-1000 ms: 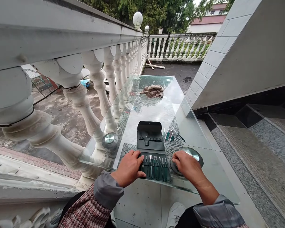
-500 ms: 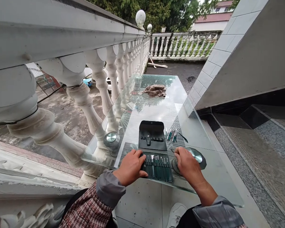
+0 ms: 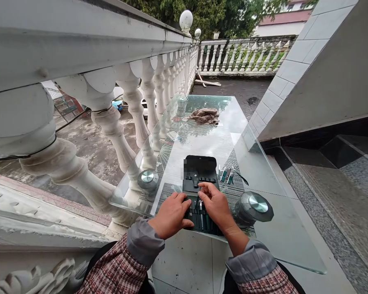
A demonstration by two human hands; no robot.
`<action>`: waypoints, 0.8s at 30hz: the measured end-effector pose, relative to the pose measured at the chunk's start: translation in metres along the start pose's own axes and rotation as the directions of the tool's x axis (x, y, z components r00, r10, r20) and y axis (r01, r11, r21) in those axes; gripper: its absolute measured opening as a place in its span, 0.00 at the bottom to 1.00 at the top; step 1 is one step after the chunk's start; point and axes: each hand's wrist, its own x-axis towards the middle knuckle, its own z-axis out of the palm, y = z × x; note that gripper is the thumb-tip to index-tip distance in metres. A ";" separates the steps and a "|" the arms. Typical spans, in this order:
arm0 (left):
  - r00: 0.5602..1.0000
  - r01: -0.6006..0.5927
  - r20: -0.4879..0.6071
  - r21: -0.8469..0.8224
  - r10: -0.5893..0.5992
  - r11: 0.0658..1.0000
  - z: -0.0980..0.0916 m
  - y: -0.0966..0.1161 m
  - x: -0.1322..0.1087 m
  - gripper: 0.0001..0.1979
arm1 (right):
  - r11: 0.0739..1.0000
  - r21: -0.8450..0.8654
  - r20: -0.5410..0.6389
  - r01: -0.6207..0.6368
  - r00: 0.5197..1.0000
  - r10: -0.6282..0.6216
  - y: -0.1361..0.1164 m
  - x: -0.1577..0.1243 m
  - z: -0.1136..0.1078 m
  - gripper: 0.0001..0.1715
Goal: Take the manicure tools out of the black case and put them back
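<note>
Centrally, the left hand (image 3: 171, 216) touches the unfolded tool case (image 3: 200, 164), thumb and fingers apart. Over it, the right hand's (image 3: 217, 207) grip cannot be determined.

Outdoor terrace of a building, white railing (image 3: 119, 134) with fat posts, stone steps (image 3: 331, 192), green trees (image 3: 233, 18) behind

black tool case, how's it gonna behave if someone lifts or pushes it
The black tool case may fold at its middle when lifted, since it lies open in two joined panels. The slim tools would probably stay mostly in place, as they sit in a row of loops. Pushed, it could slide fairly easily, because the glass tabletop looks smooth and shiny.
</note>
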 end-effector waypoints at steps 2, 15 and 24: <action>1.000 -0.004 0.006 0.010 0.004 1.000 0.000 0.001 0.000 0.31 | 0.998 -0.055 -0.001 0.017 1.000 -0.017 -0.001 0.000 0.003 0.12; 1.000 -0.027 -0.011 0.031 0.027 0.999 0.005 -0.002 -0.002 0.32 | 0.970 -0.236 0.014 0.059 0.998 -0.058 0.006 0.008 0.006 0.15; 0.999 -0.030 -0.014 0.049 0.031 0.998 0.003 -0.001 -0.001 0.31 | 0.965 -0.248 0.030 0.088 0.996 -0.083 0.012 0.011 0.008 0.13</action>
